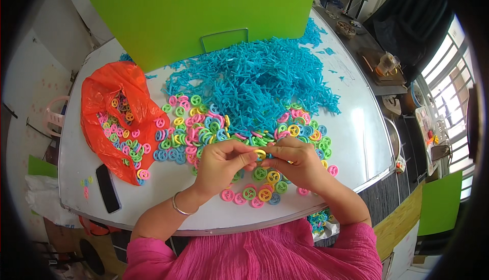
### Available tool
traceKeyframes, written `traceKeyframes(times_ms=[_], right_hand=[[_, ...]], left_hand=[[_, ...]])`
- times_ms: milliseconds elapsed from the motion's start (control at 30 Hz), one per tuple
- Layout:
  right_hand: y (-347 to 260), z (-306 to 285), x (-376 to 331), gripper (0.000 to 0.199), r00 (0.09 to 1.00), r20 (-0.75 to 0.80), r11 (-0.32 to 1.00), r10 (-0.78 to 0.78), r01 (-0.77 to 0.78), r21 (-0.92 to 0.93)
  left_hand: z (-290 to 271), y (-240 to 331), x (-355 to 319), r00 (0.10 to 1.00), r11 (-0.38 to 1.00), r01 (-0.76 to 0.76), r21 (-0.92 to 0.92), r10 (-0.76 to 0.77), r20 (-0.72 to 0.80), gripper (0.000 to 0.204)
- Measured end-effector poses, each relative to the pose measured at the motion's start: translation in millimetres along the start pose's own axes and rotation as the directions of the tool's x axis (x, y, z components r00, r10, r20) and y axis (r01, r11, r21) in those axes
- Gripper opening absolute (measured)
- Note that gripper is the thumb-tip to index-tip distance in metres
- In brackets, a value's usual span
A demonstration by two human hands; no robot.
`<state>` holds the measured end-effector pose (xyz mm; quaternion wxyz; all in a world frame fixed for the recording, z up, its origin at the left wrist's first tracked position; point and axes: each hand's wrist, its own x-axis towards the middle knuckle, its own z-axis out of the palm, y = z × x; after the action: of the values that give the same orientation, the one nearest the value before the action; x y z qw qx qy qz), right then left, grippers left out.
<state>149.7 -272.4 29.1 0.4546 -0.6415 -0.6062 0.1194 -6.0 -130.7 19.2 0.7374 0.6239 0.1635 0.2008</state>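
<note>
Over the near middle of the table, my two hands meet fingertip to fingertip. My left hand pinches a small yellow plastic wheel between thumb and fingers. Closed beside it, my right hand has a bit of blue plastic showing at its fingertips, mostly hidden by the fingers. Under and around both hands lie loose spoked wheels in pink, yellow, green and blue. Just beyond them rises a large heap of thin, branched blue plastic pieces.
An orange-red plastic bag with more wheels spilling from it lies at the left. A black phone rests near the table's front left edge. Behind the blue heap stands a large green board with a wire handle.
</note>
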Motion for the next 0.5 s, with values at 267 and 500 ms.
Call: traceKeyframes(times_ms=[267, 500], right_hand=[[-8.5, 10.6, -3.5, 0.031, 0.979, -0.185, 0.982, -0.086, 0.052, -0.179], [-4.3, 2.8, -0.2, 0.032, 0.982, -0.138, 0.983, -0.126, 0.105, -0.15]], left_hand=[[3.6, -8.5, -2.3, 0.945, 0.912, -0.314, 0.263, 0.328, -0.01, 0.01], [-1.5, -1.7, 3.1, 0.986, 0.976, -0.162, 0.144, 0.153, 0.069, 0.012]])
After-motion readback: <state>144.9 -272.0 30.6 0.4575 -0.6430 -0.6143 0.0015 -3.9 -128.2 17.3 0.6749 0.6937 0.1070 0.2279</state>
